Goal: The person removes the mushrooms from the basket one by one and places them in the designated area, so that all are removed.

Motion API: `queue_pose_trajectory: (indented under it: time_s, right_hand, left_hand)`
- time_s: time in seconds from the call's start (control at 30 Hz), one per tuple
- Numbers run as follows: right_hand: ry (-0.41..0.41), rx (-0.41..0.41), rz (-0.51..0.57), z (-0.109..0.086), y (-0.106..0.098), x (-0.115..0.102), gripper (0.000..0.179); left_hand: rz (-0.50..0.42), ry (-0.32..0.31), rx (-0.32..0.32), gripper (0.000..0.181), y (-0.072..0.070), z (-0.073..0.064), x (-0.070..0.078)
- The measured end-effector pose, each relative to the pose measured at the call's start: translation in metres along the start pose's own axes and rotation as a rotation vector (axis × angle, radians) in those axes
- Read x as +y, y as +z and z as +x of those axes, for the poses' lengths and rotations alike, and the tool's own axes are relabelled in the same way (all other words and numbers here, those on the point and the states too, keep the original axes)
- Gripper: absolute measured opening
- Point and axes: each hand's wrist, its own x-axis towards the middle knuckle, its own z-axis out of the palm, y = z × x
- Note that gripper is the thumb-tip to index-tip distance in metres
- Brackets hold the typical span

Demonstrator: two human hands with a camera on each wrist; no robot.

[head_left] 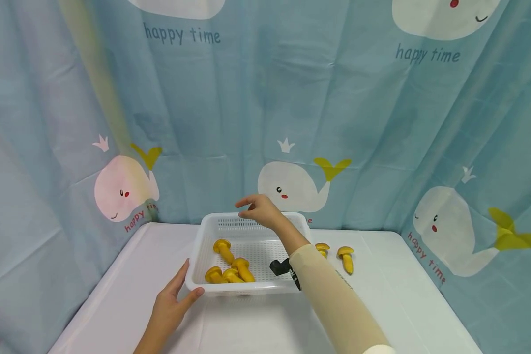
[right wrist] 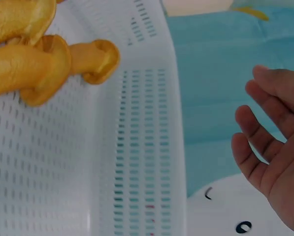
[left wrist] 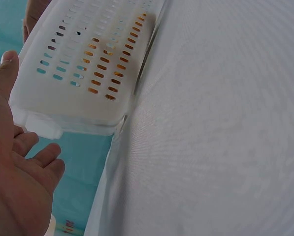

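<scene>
A white perforated plastic basket [head_left: 265, 286] stands on the table with several yellow mushrooms [head_left: 223, 250] lying in its left part. My left hand [head_left: 167, 307] is at the basket's front left corner, thumb by the front rim and fingers stretched along the left side. Its other fingers spread loosely under the corner in the left wrist view. Over the far rim hovers my right hand [head_left: 262, 211], fingers relaxed and apart, holding nothing. The right wrist view shows that hand's fingers beyond the basket wall [right wrist: 142, 147], with mushrooms [right wrist: 31, 66] inside.
Two more yellow mushrooms, one upright-looking [head_left: 346, 259] and one partly hidden by the right arm [head_left: 322, 248], lie on the white table [head_left: 389, 295] right of the basket. A black wrist mount [head_left: 280, 267] shows by the right sleeve. Blue whale-print curtains [head_left: 230, 123] surround the table.
</scene>
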Motion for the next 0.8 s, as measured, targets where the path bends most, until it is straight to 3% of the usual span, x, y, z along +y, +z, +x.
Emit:
queue_pose_trajectory:
  time_s: [0.47,0.8]
  right_hand:
    - [0.016,-0.079,-0.012,0.022,0.047,0.014,0.031]
    - [0.073,-0.121,-0.015,0.026,0.063,0.019,0.029]
  left_hand:
    - [-0.007,-0.013,-0.016,0.09,0.0,0.0,0.0]
    - [-0.001,-0.013,-0.015,0.091,-0.001,0.0,0.003]
